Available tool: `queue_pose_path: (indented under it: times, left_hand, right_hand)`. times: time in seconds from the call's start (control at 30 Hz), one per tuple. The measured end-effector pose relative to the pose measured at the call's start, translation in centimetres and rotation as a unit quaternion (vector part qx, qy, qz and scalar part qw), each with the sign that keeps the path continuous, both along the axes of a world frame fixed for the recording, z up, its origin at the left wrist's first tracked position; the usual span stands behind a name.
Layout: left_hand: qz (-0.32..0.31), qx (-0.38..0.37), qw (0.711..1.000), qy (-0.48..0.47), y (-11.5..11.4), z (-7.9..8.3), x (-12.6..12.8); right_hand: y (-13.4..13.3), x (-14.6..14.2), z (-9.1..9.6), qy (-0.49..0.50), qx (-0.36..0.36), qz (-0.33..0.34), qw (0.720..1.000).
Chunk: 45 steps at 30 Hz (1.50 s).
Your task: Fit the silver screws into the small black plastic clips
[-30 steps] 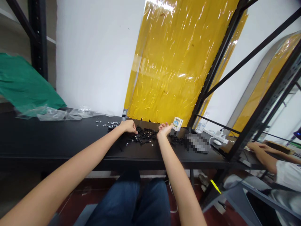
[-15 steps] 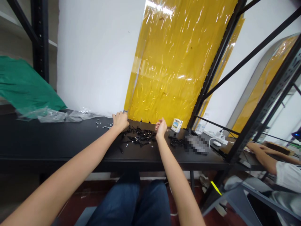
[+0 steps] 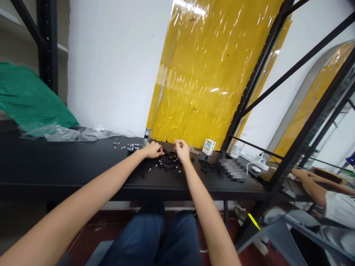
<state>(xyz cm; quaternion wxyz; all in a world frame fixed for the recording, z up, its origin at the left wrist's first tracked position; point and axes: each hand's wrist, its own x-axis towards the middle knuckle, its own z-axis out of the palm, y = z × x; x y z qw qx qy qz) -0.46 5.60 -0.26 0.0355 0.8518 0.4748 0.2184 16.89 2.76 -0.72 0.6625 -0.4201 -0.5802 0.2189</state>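
Reading the left hand: the left hand (image 3: 153, 150) rests curled and narrow at the left edge of the pile, fingertips turned down. From my feed I cannot tell whether it holds a piece.

Right hand: the right hand (image 3: 181, 150) is also curled narrow, its fingertips dipping toward the far side of the pile. Whether anything sits between them is too small for me to tell.

Pile: the pile of black parts (image 3: 169, 161) lies on the desk (image 3: 69, 173) between the hands and touches both, with a few loose pieces strayed toward the near edge.

Handling: I would keep the fingertips low and work from the pile's edge, lifting one piece at a time, because these parts look tangled and could drag their neighbours along.

Nearby: silver screws (image 3: 133, 147) are scattered just past the left hand, and a second clump of black parts (image 3: 206, 166) lies to the right.

In the way: a small carton (image 3: 209, 146) stands just beyond the right hand, and both hands hide part of the pile from my view.

Further out: a clear plastic bag (image 3: 69, 136) lies at the desk's far left, below a green cloth (image 3: 24, 92). A co-worker's hand (image 3: 301, 173) shows at far right.
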Motion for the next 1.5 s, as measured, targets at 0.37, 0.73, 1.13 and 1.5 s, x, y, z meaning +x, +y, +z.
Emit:
queue_pose_path:
  times: [0.37, 0.73, 1.13, 1.5]
  left_hand:
    - [-0.073, -0.077, 0.961, -0.255, 1.3, 0.2, 0.3]
    - [-0.072, -0.15, 0.893, -0.418, -0.2, 0.4, 0.9]
    - [-0.077, -0.105, 0.925, -0.357, 0.0, 0.3, 1.3]
    - [-0.104, -0.089, 0.928, -0.348, 0.5, 0.2, 1.3]
  right_hand:
    - [0.6, 0.2, -1.2, -0.171, 0.009, 0.064, 0.983]
    - [0.7, 0.2, -0.9, -0.073, 0.009, 0.058, 0.996]
    - [0.1, 0.0, -0.7, -0.097, -0.007, 0.052, 0.994]
    - [1.0, 0.0, -1.1, -0.056, -0.002, 0.094, 0.994]
